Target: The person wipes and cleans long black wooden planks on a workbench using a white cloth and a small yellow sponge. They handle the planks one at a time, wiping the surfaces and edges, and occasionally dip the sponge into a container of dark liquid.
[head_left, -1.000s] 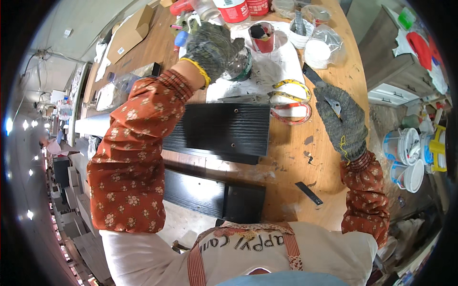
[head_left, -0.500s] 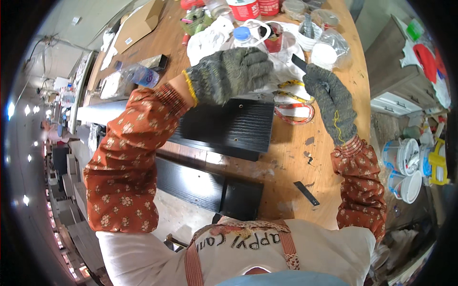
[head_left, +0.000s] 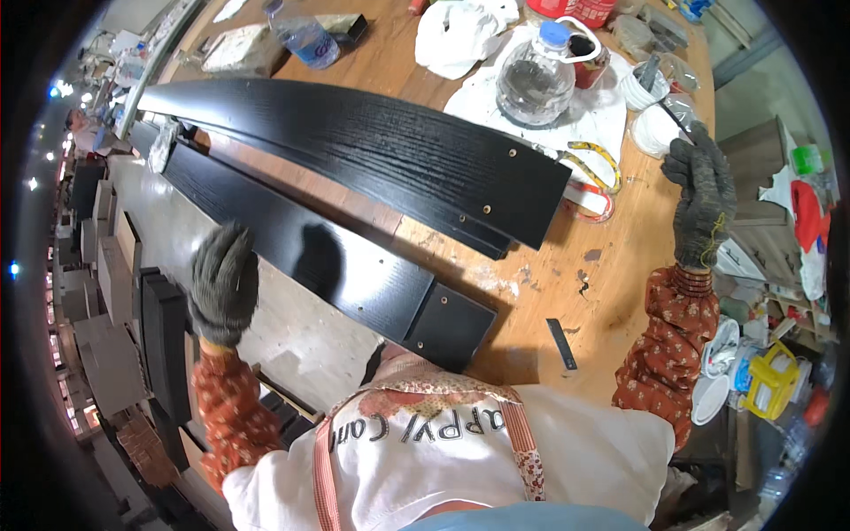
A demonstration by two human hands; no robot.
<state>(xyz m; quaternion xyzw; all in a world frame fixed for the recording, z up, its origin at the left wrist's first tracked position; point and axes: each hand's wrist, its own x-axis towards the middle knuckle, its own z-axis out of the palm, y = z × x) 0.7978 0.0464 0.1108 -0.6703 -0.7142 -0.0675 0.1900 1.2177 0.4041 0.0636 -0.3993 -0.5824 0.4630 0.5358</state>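
My left hand (head_left: 224, 283), in a grey knit glove, hangs past the table's near left side with fingers stretched out. It touches nothing, and its shadow falls on the nearer black board (head_left: 305, 239). My right hand (head_left: 699, 199), gloved too, is raised at the right and closed on a thin dark flat tool (head_left: 677, 119). That tool's tip points toward a white round container (head_left: 653, 131); whether they touch I cannot tell. A longer black board (head_left: 354, 133) with small holes at its right end lies behind the nearer one, which has holes as well.
A large clear bottle with a blue cap (head_left: 535, 84) stands on white cloth. Yellow and red-rimmed loops (head_left: 591, 168) lie by the far board's end. A small black strip (head_left: 560, 343) rests near the table's front. A water bottle (head_left: 305, 37) lies at the back left.
My left hand has swung from above the boards down and left, off the table's near side. My right hand, still holding the tool, has moved right. The view has shifted left, showing the boards' full length.
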